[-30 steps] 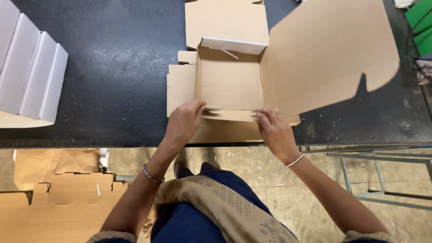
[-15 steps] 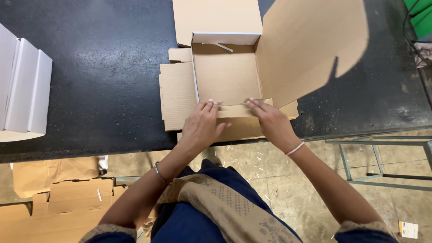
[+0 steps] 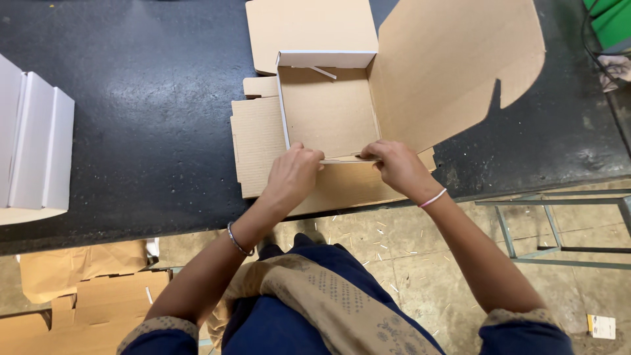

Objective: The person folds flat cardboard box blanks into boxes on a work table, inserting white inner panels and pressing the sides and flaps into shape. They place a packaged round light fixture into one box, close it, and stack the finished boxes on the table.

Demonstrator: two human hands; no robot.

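Pinching the near flap (image 3: 348, 160) of a brown cardboard box (image 3: 328, 108) with both hands, fingers closed on its thin edge; left hand (image 3: 294, 174) gripping the flap's left end, right hand (image 3: 396, 165) gripping its right end, thumbs meeting just above the fold; box lying half-formed near the front edge of the dark surface (image 3: 144, 118), floor flat, left wall and far wall standing upright, white edge showing along the far wall; large lid panel (image 3: 453, 66) leaning up and away on the right, throwing a shadow behind it; side flap (image 3: 257, 146) lying flat to the left of the box floor, touching the left hand's knuckles; stack of white folded boxes (image 3: 33, 151) sitting well apart at the far left of the surface; flat cardboard sheets (image 3: 79, 296) lying on the floor below the surface edge; metal frame (image 3: 559, 227) standing on the floor at the right.
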